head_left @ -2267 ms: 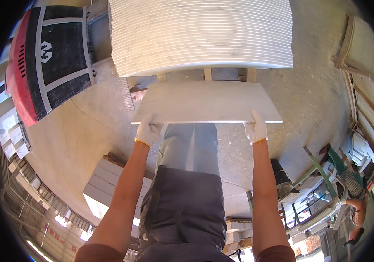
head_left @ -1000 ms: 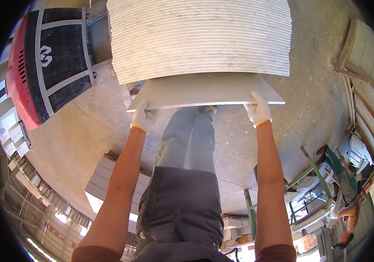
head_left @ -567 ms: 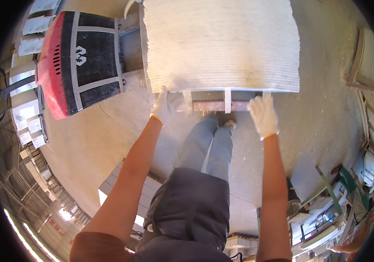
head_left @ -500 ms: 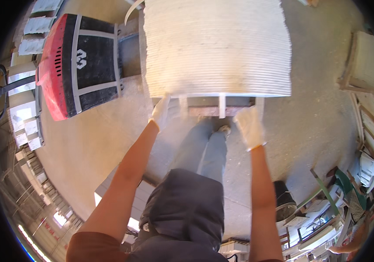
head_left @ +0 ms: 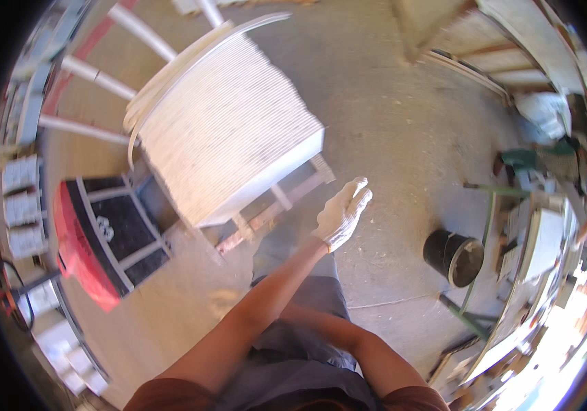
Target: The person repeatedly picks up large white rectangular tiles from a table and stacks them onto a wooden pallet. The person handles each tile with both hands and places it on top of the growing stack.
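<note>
Left hand (head_left: 343, 215) has swung away from stacked slabs (head_left: 228, 130), grip uncurled above concrete floor (head_left: 396, 274), right grip (head_left: 224, 303) blurred, unclear.

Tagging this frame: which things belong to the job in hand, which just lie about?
In the job, apparently:
- block of closely packed, thin white slabs
- reddish-brown slatted wooden pallet beneath
- white-gloved left hand
- possibly the red-and-black boxy machine

Apparently just lying about:
- black cylindrical bucket
- green barred frame

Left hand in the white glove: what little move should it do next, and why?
Maybe swing the left hand a bit further right, away from the white slab stack: its grip looks empty, and it points past the stack's corner.
</note>
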Motion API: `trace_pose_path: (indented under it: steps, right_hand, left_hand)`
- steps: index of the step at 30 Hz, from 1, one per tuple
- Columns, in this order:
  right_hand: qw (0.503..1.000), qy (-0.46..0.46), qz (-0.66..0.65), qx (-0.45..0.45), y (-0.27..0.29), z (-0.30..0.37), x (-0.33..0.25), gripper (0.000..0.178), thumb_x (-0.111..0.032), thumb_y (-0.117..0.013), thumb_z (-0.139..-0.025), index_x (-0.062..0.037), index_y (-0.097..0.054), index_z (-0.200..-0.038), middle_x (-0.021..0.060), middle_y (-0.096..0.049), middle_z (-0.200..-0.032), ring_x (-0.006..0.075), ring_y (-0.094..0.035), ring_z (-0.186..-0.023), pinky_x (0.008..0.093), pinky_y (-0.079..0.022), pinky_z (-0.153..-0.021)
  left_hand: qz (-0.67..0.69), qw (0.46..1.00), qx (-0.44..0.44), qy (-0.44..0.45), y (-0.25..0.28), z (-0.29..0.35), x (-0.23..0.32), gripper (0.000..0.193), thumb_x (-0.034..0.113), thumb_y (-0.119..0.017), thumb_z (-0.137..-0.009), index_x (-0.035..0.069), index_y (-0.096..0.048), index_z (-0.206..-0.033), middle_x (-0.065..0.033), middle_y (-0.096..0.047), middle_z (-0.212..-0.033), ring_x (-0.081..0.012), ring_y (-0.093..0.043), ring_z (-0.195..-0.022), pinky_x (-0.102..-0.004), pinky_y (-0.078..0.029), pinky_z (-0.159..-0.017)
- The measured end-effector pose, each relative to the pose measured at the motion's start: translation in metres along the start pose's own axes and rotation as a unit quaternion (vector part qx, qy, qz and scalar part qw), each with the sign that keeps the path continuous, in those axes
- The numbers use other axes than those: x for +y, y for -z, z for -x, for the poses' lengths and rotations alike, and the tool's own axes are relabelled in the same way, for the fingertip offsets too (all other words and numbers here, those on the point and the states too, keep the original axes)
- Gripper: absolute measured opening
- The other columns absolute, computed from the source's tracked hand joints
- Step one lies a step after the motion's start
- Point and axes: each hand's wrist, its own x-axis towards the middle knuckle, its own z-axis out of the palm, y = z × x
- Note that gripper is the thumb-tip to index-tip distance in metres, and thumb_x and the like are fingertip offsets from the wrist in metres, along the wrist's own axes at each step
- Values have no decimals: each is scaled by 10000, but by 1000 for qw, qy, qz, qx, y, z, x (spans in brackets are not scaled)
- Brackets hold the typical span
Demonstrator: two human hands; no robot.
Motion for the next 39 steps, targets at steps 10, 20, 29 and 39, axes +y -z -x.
trace_pose_path:
  steps: [10,20,29,39]
  right_hand:
    - [911,199,320,167,106,222,-53,645,-508,-563,-1010,-134,-468,-1526,172,-502,-1526,303,-488,-1392,400,-388,-1153]
    - [559,387,-291,672,236,560,259,430,-258,-643,-1019,-84,-523,-1393,42,-655,-1007,180,-661,-838,352,-574,-720]
    - [463,515,-536,482,266,472,229,128,-253,-592,-1036,-151,-550,-972,1,-543,-815,159,-551,-688,319,-497,-625]
    - [324,592,-597,434,369,625,60,215,-259,-560,-1055,-185,-502,-861,-59,-421,-723,85,-410,-612,254,-365,-539]
  left_hand:
    - [216,965,-149,-20,-87,2,39,513,323,-591,-1039,-13,-523,-1420,-197,-663,-1246,-309,-696,-1075,-408,-566,-965]
    - [-547,713,-438,-36,-87,23,-78,494,429,-496,-1000,82,-647,-1318,-167,-683,-1271,-321,-647,-1162,-411,-493,-979]
    - [-479,809,-336,56,-214,-127,14,315,323,-557,-996,75,-660,-1160,-57,-679,-949,-150,-618,-726,-338,-526,-644]
    - [-486,720,-458,-187,-546,-239,249,564,464,-579,-995,53,-600,-1381,-144,-603,-1429,-308,-548,-1338,-389,-410,-1127]
